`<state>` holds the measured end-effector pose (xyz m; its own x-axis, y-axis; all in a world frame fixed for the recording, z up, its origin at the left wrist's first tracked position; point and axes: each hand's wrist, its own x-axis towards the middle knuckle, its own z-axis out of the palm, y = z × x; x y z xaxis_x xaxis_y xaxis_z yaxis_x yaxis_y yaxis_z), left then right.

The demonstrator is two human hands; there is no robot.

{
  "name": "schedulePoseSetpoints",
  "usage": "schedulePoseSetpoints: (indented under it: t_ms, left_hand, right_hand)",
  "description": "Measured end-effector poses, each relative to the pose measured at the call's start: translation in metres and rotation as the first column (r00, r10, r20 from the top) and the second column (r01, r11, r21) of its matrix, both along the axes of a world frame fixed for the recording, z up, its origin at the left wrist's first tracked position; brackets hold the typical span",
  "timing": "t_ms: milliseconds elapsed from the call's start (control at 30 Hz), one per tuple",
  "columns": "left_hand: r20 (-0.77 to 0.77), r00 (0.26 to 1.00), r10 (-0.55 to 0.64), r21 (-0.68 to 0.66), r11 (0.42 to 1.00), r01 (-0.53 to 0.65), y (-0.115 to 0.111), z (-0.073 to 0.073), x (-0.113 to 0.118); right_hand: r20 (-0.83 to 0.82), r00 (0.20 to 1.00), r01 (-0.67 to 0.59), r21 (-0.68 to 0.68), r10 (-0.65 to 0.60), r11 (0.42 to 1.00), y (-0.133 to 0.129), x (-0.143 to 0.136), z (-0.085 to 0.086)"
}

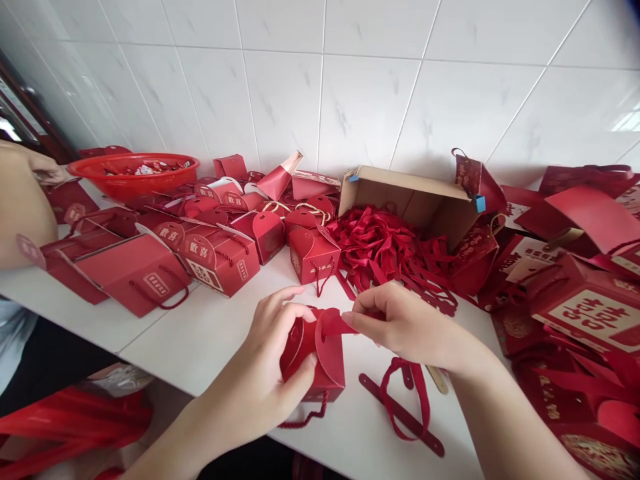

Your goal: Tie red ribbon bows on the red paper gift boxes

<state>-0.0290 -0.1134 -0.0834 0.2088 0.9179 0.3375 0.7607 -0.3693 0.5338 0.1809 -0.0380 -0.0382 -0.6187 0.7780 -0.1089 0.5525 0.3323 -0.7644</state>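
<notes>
A small red box (330, 363) with rounded flaps and a rope handle stands near the table's front edge. My left hand (277, 357) grips it from the left, fingers over the top and thumb on the near flap. Between thumb and fingers, my right hand (395, 320) pinches a red ribbon (336, 325) at the box's top right; its far end meets the flap. Right of the box, a dark red strap (407, 417) and a looped ribbon (425, 397) lie on the white table (200, 333).
Behind are several red gift boxes (220, 260), a heap of red ribbons (380, 243) and a tipped cardboard box (415, 190). A red basin (137, 177) stands back left, beside another person's arm (25, 207). More red packaging (590, 313) crowds the right.
</notes>
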Motion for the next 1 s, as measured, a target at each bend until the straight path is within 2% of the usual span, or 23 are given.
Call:
schedulePoseSetpoints:
  t_ms: [100, 267, 433, 600, 833, 900, 933, 967, 1000]
  left_hand:
    - [0.006, 1.000, 0.021, -0.013, 1.000, -0.021, 0.002, -0.001, 0.006]
    - [-0.011, 1.000, 0.019, -0.008, 1.000, -0.019, 0.005, -0.003, 0.007]
    - [-0.005, 1.000, 0.013, 0.079, 0.997, -0.012, 0.008, -0.007, 0.006]
    - [0.014, 1.000, 0.003, 0.155, 0.988, -0.005, 0.009, -0.003, 0.006]
    - [0.076, 0.997, -0.009, 0.094, 0.996, 0.002, 0.008, -0.002, 0.002]
    - [0.108, 0.994, -0.004, 0.125, 0.992, -0.010, 0.010, -0.003, 0.003]
    - [0.133, 0.991, -0.002, 0.143, 0.990, -0.017, 0.011, -0.003, 0.003]
    - [0.164, 0.986, -0.006, 0.158, 0.987, -0.021, 0.012, -0.003, 0.003]
    - [0.206, 0.979, -0.010, 0.166, 0.986, -0.025, 0.012, -0.004, 0.003]
  right_hand:
    - [0.055, 0.998, -0.013, 0.026, 0.011, 1.000, -0.001, -0.002, -0.001]
    - [0.052, 0.999, -0.005, -0.024, 0.006, 1.000, -0.007, -0.006, -0.003]
    - [0.053, 0.998, -0.026, 0.002, 0.026, 1.000, -0.009, -0.008, -0.005]
    - [0.076, 0.996, -0.039, 0.018, 0.037, 0.999, -0.007, -0.009, -0.005]
    - [0.051, 0.998, -0.049, 0.007, 0.048, 0.999, -0.010, -0.012, -0.008]
    - [-0.016, 1.000, -0.021, 0.019, 0.021, 1.000, -0.009, -0.013, -0.008]
    - [-0.103, 0.994, 0.028, 0.042, -0.024, 0.999, -0.008, -0.014, -0.008]
    - [-0.234, 0.969, 0.097, 0.050, -0.083, 0.994, -0.007, -0.014, -0.007]
    - [-0.394, 0.908, 0.163, 0.015, -0.144, 0.986, -0.006, -0.015, -0.006]
